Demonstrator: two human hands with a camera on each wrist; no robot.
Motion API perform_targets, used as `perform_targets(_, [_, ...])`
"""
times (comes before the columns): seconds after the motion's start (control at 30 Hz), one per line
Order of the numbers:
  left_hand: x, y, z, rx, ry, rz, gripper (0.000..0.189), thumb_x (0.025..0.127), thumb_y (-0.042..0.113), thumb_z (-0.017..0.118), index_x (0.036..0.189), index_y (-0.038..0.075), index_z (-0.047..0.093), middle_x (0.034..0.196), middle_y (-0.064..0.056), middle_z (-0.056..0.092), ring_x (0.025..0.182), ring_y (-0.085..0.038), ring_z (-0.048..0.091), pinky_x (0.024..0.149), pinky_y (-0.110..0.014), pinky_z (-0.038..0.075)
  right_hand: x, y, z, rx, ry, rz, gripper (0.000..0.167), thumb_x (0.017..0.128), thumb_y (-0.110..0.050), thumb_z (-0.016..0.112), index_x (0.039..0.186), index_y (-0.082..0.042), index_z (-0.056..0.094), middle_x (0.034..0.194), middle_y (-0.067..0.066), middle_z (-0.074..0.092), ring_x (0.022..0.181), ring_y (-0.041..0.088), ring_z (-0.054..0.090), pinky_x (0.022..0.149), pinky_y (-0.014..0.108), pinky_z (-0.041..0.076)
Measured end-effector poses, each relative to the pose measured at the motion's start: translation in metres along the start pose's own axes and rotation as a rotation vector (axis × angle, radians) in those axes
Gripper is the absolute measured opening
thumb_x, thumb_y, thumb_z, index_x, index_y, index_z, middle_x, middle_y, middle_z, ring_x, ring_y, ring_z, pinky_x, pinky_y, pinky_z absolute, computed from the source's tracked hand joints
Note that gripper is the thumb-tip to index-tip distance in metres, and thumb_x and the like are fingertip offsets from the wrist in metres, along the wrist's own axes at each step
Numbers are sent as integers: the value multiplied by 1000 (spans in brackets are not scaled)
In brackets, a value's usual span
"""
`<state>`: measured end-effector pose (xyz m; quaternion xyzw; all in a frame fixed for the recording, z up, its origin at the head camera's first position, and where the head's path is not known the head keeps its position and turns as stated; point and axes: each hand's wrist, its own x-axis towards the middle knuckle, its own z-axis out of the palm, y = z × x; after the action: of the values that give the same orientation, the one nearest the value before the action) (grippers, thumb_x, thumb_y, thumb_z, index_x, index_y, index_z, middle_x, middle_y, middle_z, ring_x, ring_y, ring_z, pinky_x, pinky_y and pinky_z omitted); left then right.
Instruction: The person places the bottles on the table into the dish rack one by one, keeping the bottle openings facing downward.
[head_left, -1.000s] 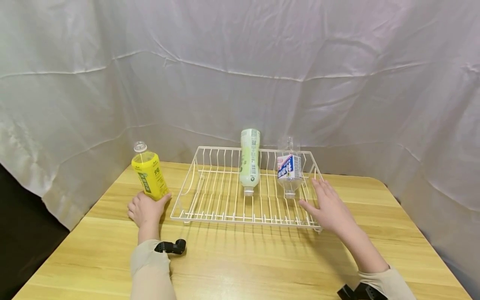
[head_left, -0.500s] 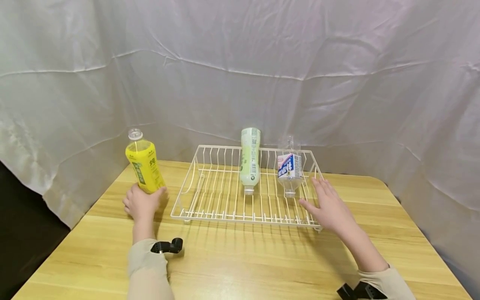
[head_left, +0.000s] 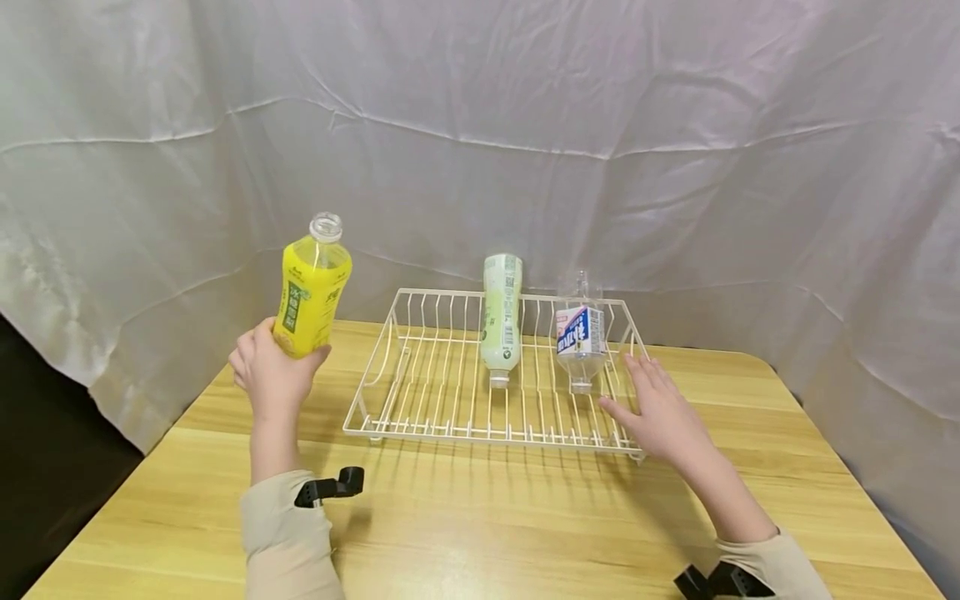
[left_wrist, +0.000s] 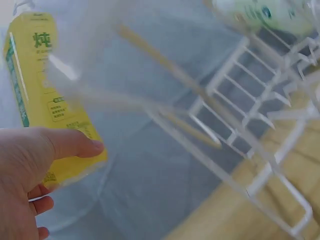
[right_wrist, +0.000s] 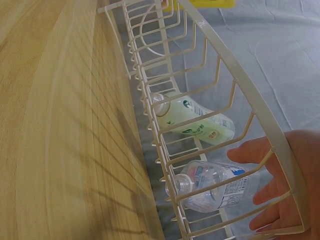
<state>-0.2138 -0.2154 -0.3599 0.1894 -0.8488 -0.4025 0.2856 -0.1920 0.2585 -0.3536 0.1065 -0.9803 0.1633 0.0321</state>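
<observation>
My left hand [head_left: 273, 371] grips a yellow-labelled plastic drink bottle [head_left: 313, 296] near its base, thumb on the near side, as the left wrist view shows. The bottle is held up off the table, neck upward and leaning slightly right, left of a white wire dish rack [head_left: 370, 350]. At the rack's right end, my right hand [head_left: 663, 417] lies with its fingers extended along the side; whether it touches the wire is unclear. A clear bottle [head_left: 581, 333] with a blue and white label and a pale green bottle [head_left: 501, 312] lie in the rack, necks toward me.
The rack stands on a wooden table [head_left: 465, 517]. Behind and around the table hangs a grey cloth [head_left: 480, 108]. The rack's left end has bare wire slots.
My left hand has lifted the yellow bottle up from the table and, most recently, brought it rightward and more upright. The right hand and the two bottles in the rack have stayed put.
</observation>
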Motion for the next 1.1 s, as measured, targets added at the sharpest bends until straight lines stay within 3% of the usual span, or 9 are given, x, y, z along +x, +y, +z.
perform_targets(0.33, [-12,46,-13,-8,-28,147,70,74,14,81,135,12,47,135,-18,39,129,-37,24,106,-56,18,0,0,0,8,-2,-2,92,95,-63,42,154,2,13,157,33,12,146,50,9,117,63,12])
perform_targets(0.63, [-29,73,-3,-10,-24,345,65,69,2,81,127,8,52,124,-19,41,121,-39,27,101,-57,21,0,0,0,-7,41,-14,88,96,-57,46,154,1,14,158,32,10,145,51,12,116,64,14])
perform_targets(0.93, [-42,90,18,86,-69,558,65,67,-1,81,124,7,52,122,-18,44,119,-40,31,103,-56,22,0,0,2,-46,244,-130,80,94,-41,61,152,1,24,155,30,26,142,49,25,112,65,24])
perform_targets(1.1, [-50,97,28,128,-94,630,66,67,-3,80,126,5,52,123,-18,45,118,-38,33,104,-54,23,0,-4,1,-47,345,-196,78,89,-33,68,149,1,31,150,29,36,137,48,34,108,64,31])
